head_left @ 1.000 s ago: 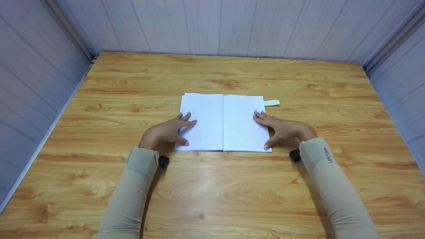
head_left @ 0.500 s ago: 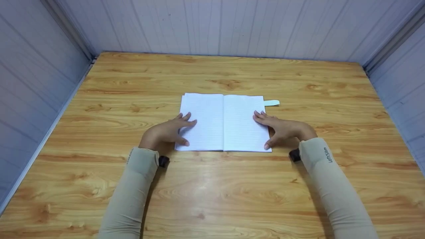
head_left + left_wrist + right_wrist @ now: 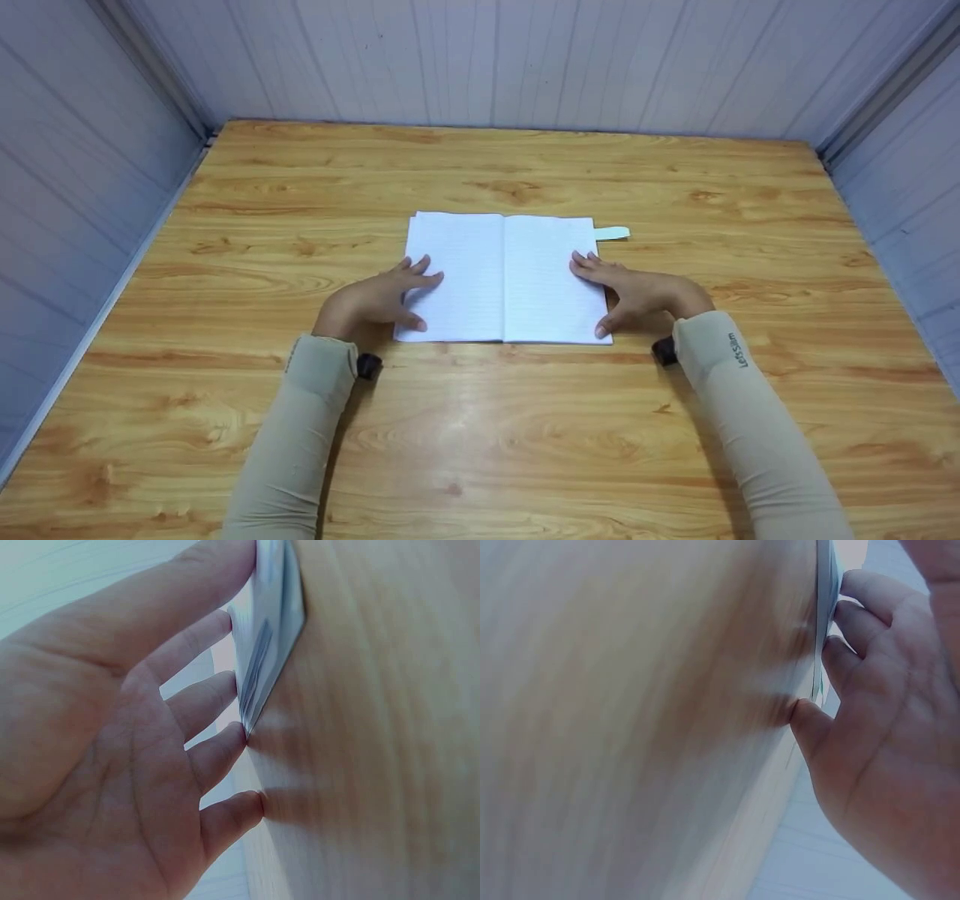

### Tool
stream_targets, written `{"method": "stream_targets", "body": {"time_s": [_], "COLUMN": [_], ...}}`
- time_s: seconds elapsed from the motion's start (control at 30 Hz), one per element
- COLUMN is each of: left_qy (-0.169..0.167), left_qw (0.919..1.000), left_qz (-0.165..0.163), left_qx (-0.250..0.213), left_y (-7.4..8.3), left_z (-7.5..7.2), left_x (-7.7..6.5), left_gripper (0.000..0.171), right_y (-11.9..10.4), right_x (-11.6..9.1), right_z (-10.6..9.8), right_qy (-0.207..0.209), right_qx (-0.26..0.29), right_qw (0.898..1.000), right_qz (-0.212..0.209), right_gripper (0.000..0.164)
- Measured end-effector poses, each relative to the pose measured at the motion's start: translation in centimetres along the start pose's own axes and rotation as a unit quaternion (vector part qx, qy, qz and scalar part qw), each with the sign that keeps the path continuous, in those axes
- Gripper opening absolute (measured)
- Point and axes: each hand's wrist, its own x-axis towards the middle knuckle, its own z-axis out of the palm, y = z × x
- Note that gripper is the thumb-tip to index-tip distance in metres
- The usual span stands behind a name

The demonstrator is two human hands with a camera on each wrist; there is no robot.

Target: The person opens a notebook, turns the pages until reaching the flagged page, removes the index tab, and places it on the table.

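Observation:
An open notebook with white lined pages lies flat on the wooden table, its spine running down the middle. A pale tab sticks out past its upper right edge. My left hand rests with spread fingertips on the left page's outer edge. On the opposite side, my right hand touches the right page the same way, thumb near the lower corner. In the left wrist view, fingertips meet the page edges, and the little finger touches the wood. The right wrist view likewise has the little finger on the table.
The wooden table extends around the notebook on all sides. White panelled walls stand at the back and along both sides. A small dark device sits at the left wrist, and another at the right wrist.

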Motion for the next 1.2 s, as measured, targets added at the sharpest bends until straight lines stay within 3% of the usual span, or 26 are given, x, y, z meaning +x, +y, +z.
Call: {"method": "stream_targets", "body": {"time_s": [0.3,0.8,1.03,1.2], "left_qy": [-0.003,0.001,0.0,0.0], "left_qw": [0.9995,0.9998,0.9999,0.9996], "left_qz": [0.032,0.011,0.009,0.029], "left_qx": [-0.005,-0.015,-0.006,-0.002], "left_y": [-0.34,-0.22,-0.24,-0.34], "left_z": [-0.02,0.02,0.0,0.0], "left_x": [-0.04,0.14,0.13,0.05], "left_gripper": [0.082,0.083,0.082,0.082], "right_y": [-0.17,-0.56,-0.41,-0.14], "right_x": [-0.01,-0.13,0.04,0.29], "right_z": [0.06,0.01,-0.08,-0.12], "right_qy": [0.006,0.014,0.014,0.014], "right_qx": [0.009,0.022,0.023,0.021], "right_qw": [1.0,0.999,0.999,1.0], "right_qz": [0.024,0.035,0.018,0.003], "right_gripper": [0.106,0.094,0.089,0.088]}}
